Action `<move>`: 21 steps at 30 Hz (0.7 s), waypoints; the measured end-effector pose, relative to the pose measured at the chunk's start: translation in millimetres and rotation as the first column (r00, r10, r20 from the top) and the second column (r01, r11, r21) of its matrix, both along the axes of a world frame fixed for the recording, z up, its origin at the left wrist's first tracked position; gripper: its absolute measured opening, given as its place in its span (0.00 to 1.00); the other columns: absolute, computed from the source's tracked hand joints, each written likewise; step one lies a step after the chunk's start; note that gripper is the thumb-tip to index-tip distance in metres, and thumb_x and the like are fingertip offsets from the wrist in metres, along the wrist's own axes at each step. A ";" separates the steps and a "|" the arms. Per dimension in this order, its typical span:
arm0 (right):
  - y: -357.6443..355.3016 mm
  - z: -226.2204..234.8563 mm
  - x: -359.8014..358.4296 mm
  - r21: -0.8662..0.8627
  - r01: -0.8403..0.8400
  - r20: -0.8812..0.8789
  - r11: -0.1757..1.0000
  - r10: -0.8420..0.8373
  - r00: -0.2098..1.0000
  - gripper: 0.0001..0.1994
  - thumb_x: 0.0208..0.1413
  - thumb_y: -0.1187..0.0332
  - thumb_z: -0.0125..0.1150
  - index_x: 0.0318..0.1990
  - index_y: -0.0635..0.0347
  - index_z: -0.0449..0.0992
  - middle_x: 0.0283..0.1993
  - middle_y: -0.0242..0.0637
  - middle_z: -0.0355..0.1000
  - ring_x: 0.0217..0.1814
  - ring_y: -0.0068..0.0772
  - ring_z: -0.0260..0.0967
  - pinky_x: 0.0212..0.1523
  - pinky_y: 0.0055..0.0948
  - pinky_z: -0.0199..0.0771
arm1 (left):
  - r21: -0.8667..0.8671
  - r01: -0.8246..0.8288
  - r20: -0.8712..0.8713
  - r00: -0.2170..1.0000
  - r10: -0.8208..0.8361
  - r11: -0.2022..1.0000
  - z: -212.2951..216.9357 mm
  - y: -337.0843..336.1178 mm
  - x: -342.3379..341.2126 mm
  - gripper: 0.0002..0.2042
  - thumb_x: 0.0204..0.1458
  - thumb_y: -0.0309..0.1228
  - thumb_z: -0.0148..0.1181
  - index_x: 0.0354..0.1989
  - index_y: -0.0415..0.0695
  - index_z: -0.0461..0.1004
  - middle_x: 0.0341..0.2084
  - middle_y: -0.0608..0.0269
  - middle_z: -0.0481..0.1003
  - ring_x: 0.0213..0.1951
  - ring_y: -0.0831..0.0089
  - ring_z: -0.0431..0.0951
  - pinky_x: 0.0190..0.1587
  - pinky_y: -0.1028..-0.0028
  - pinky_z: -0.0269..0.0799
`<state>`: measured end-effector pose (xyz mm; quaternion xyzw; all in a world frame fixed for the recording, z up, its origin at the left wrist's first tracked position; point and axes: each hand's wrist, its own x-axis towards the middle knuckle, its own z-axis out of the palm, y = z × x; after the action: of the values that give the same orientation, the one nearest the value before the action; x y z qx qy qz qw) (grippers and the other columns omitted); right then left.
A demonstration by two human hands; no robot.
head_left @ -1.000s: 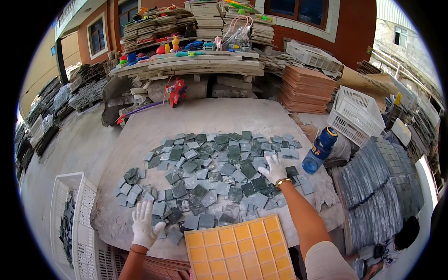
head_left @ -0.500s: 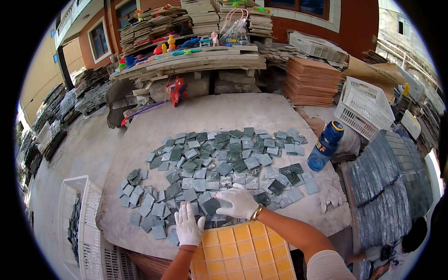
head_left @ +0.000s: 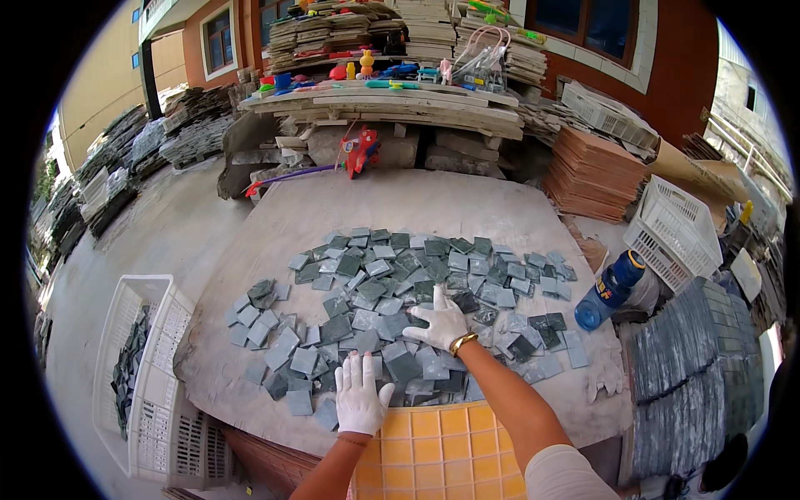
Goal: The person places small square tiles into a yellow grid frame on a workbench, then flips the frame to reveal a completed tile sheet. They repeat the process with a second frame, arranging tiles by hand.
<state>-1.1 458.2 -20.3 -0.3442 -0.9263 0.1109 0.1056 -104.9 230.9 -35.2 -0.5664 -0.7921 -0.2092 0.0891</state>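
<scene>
Many small square stone tiles [head_left: 358, 287], grey-green to dark green, lie loosely heaped across a pale board table [head_left: 400, 196]. My left hand [head_left: 360, 398], in a white glove with bare fingertips, rests flat at the near edge of the heap, fingers stretched out. Further up and to the right, my gloved right hand [head_left: 438, 322] reaches over the tiles with fingers spread, touching or just above them. Neither hand grips a tile that I can see. An orange-yellow grid tray [head_left: 442, 446] with pale dividers sits at the table's near edge, between my forearms.
A blue water bottle [head_left: 610, 290] stands at the table's right edge. White plastic crates [head_left: 154, 417] stand at the left; another crate [head_left: 677, 221] is at the right. Stacked slate [head_left: 679, 358] lies right of the table. Toys [head_left: 367, 67] top planks behind it; a red toy [head_left: 360, 152] lies at the far edge.
The view has shifted, moving the scene rightward. My right hand has moved forward across the tiles, its fingers now spread wider. My left hand remains flat by the tray's corner.
</scene>
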 end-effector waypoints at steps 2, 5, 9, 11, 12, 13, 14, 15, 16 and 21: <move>-10.9 11.1 13.5 -0.107 -0.045 -0.049 0.993 0.040 0.998 0.30 0.43 0.36 0.59 0.51 0.41 0.77 0.67 0.62 0.47 0.61 0.54 0.62 0.62 0.41 0.59 | 0.023 0.001 0.000 1.000 -0.001 1.000 0.7 1.6 0.1 0.36 0.50 0.43 0.58 0.63 0.34 0.55 0.60 0.38 0.59 0.62 0.45 0.59 0.64 0.52 0.50; -32.4 27.0 40.6 -0.138 -0.401 -0.118 0.905 0.387 0.914 0.28 0.45 0.40 0.60 0.49 0.46 0.77 0.62 0.48 0.62 0.54 0.43 0.69 0.58 0.40 0.63 | 0.038 0.002 -0.008 1.000 -0.002 0.999 -0.4 3.3 -1.4 0.36 0.50 0.43 0.57 0.62 0.33 0.55 0.59 0.39 0.61 0.62 0.46 0.59 0.64 0.52 0.51; 8.8 10.4 62.2 -0.014 -0.160 -0.343 0.987 0.146 0.928 0.28 0.47 0.43 0.61 0.51 0.50 0.73 0.59 0.43 0.65 0.58 0.40 0.66 0.56 0.37 0.64 | 0.034 0.013 0.013 1.000 -0.014 0.999 2.0 4.5 1.2 0.35 0.51 0.44 0.57 0.62 0.33 0.56 0.58 0.39 0.61 0.61 0.46 0.59 0.63 0.52 0.51; 61.5 16.3 69.9 0.181 0.130 -0.205 0.975 -0.092 0.974 0.29 0.48 0.44 0.60 0.53 0.50 0.71 0.64 0.43 0.60 0.64 0.44 0.58 0.61 0.41 0.59 | 0.013 0.004 0.016 1.000 -0.004 1.000 3.4 0.0 -2.2 0.35 0.51 0.44 0.57 0.62 0.34 0.56 0.58 0.39 0.62 0.61 0.46 0.60 0.63 0.52 0.52; 84.7 14.8 78.6 0.205 0.300 -0.167 0.932 -0.269 0.949 0.30 0.47 0.43 0.60 0.54 0.50 0.71 0.66 0.43 0.57 0.66 0.45 0.55 0.63 0.44 0.55 | 0.008 0.011 0.012 1.000 -0.011 1.000 4.9 0.3 -2.2 0.35 0.51 0.44 0.57 0.62 0.34 0.56 0.58 0.39 0.62 0.61 0.46 0.60 0.63 0.52 0.52; 105.0 13.6 88.5 0.233 0.457 -0.133 0.859 -0.437 0.889 0.31 0.47 0.42 0.60 0.55 0.49 0.71 0.67 0.43 0.54 0.67 0.47 0.52 0.64 0.47 0.52 | 0.002 0.017 0.008 1.000 -0.017 1.000 6.6 2.0 0.1 0.35 0.50 0.44 0.57 0.62 0.34 0.56 0.58 0.39 0.62 0.61 0.46 0.60 0.63 0.52 0.52; 123.2 11.6 96.1 0.053 0.534 -0.086 0.844 -0.529 0.845 0.32 0.45 0.41 0.61 0.56 0.45 0.71 0.68 0.43 0.53 0.67 0.48 0.52 0.65 0.50 0.49 | -0.012 0.012 0.001 1.000 -0.012 1.000 7.3 0.6 0.6 0.35 0.50 0.44 0.57 0.62 0.34 0.56 0.58 0.39 0.62 0.61 0.46 0.60 0.63 0.52 0.52; 134.1 9.2 101.7 -0.110 0.609 -0.014 0.785 -0.614 0.789 0.33 0.43 0.39 0.62 0.56 0.42 0.71 0.68 0.43 0.52 0.67 0.49 0.51 0.66 0.52 0.46 | -0.018 0.025 0.015 1.000 -0.025 1.000 5.0 1.0 1.3 0.35 0.51 0.44 0.57 0.63 0.34 0.56 0.58 0.39 0.61 0.61 0.46 0.60 0.63 0.53 0.52; 132.4 4.9 94.5 -0.068 0.570 -0.026 0.819 -0.572 0.820 0.32 0.42 0.39 0.62 0.56 0.40 0.71 0.67 0.43 0.53 0.67 0.49 0.52 0.66 0.51 0.46 | -0.035 0.028 0.031 0.999 -0.027 0.999 4.9 -0.9 2.5 0.35 0.51 0.43 0.57 0.63 0.35 0.55 0.59 0.39 0.60 0.62 0.47 0.59 0.63 0.53 0.52; 117.3 -12.5 86.5 -0.006 0.379 -0.137 0.925 -0.377 0.916 0.28 0.37 0.42 0.66 0.49 0.34 0.76 0.64 0.40 0.59 0.65 0.48 0.54 0.66 0.47 0.47 | -0.047 0.045 0.033 0.998 -0.044 0.998 8.7 0.1 2.4 0.34 0.51 0.42 0.57 0.63 0.35 0.56 0.58 0.40 0.61 0.62 0.48 0.59 0.63 0.55 0.52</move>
<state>85.4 575.6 -32.8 -0.5071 -0.8341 0.1019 0.1915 -102.5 231.0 -26.5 -0.5824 -0.7854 -0.2013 0.0581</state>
